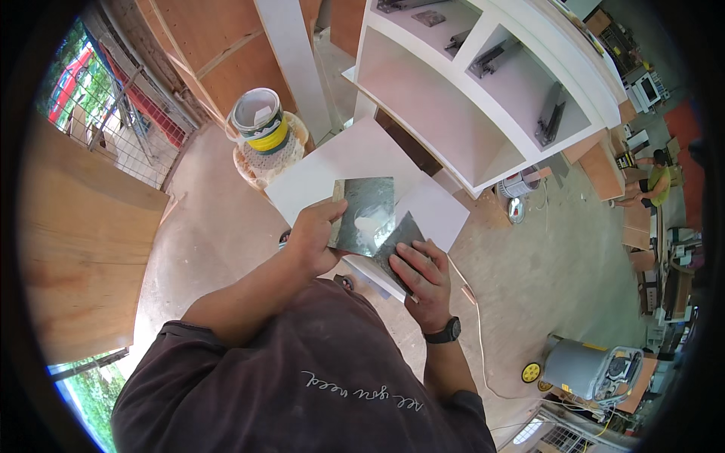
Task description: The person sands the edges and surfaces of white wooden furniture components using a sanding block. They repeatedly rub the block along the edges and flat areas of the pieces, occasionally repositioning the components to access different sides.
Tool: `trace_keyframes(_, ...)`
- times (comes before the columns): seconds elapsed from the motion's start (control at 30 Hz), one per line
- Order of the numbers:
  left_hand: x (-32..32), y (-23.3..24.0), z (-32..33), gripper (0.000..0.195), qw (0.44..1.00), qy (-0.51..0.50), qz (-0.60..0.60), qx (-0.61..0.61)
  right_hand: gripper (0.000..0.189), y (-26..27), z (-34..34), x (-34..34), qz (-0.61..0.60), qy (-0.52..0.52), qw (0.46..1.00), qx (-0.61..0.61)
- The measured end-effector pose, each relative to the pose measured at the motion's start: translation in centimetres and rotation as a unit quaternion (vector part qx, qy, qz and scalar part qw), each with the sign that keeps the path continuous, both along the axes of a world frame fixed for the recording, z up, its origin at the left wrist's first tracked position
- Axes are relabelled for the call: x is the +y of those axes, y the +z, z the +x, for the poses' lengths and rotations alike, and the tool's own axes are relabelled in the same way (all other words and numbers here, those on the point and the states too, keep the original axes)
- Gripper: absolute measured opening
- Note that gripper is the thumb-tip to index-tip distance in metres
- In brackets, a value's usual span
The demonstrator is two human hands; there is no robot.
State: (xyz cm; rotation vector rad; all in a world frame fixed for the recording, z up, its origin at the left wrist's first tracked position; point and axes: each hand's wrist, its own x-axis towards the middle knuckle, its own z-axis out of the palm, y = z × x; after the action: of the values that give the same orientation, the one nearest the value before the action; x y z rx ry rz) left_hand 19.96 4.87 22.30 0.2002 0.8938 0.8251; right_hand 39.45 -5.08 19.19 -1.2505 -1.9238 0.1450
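My left hand (pixel 316 235) grips the edge of a flat metal filler spreader (pixel 368 198), its thumb on top. A white dab of paste (pixel 369 225) lies on the spreader's shiny face. My right hand (pixel 425 272) holds a second, darker spreader blade (pixel 403 240), fingers spread over it; its edge overlaps or meets the first one near the paste. Beneath both hands are white panels (pixel 340 144). Whether the two blades touch cannot be told for sure.
A white cabinet (pixel 419 110) with drawer runners stands ahead. An open paint can (pixel 257 122) sits on a bucket at left. Another can (pixel 518 184) is by the cabinet. A cable (pixel 480 334) and a wheeled grey machine (pixel 578 368) are at right. A person (pixel 657 184) sits farther off.
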Motion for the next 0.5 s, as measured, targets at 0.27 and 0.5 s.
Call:
trace_keyframes(0.27, 4.8, -1.3, -3.1, 0.033, 0.993, -0.072, 0.081, -0.041, 0.028, 4.4, 2.1, 3.0, -0.069, -0.002, 0.986, -0.152)
trace_keyframes(0.5, 9.4, -2.6, -4.5, 0.028, 0.987, -0.111, 0.109, -0.031, 0.025, 5.2, -3.4, 7.5, -0.129, -0.047, 0.974, -0.178)
